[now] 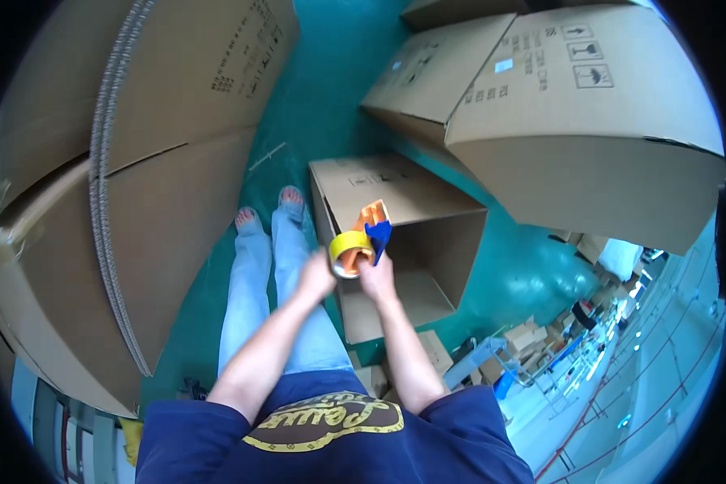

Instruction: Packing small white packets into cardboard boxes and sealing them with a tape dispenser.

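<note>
**Tape dispenser in hand**

Right hand grips it, fingers closed, open carton at its 3 o'clock. Left hand, at 8 o'clock, is blurred, grip unclear. Seemingly readying yellow tape; next probably calls for a loose end.

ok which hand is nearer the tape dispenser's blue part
Right: the right hand is just below the blue part; the left hand is farther, left of the yellow tape roll.

The tape dispenser is orange and blue, its tape roll yellow. The open carton is brown with dark printed symbols, the floor green, jeans pale blue, T-shirt navy with yellow print.
</note>
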A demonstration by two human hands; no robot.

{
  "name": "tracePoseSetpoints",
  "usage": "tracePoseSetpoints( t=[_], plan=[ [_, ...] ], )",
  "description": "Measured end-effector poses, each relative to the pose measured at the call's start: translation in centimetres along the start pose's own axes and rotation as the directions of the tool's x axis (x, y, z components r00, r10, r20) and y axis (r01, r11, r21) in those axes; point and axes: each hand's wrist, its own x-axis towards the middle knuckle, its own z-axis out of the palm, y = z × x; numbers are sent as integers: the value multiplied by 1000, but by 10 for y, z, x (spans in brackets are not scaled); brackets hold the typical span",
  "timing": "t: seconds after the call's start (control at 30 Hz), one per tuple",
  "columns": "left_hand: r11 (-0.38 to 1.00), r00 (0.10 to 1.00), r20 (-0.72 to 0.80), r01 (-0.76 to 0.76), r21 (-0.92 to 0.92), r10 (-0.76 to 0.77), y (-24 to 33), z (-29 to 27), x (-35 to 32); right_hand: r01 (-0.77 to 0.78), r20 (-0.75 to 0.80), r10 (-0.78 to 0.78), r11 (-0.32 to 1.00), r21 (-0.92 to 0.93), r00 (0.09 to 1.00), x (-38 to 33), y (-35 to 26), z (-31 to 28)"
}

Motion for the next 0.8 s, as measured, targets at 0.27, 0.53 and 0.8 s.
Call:
tracePoseSetpoints(
  t=[0.27, 0.53, 0.8],
  plan=[
    [857, 901, 243, -422, 297, 360, 67, -74, 30, -47, -148, 219, 691, 721, 964, -28, 121, -38],
    [880, 991, 115, 9, 474, -72, 19, 31, 7, 167, -345, 65, 782, 601, 936, 53, 15, -46],
    [980, 987, 50, 141, 140, -149, -33, 75, -19, 141, -363, -132, 990, -3, 922, 30, -41, 16]
  ],
)
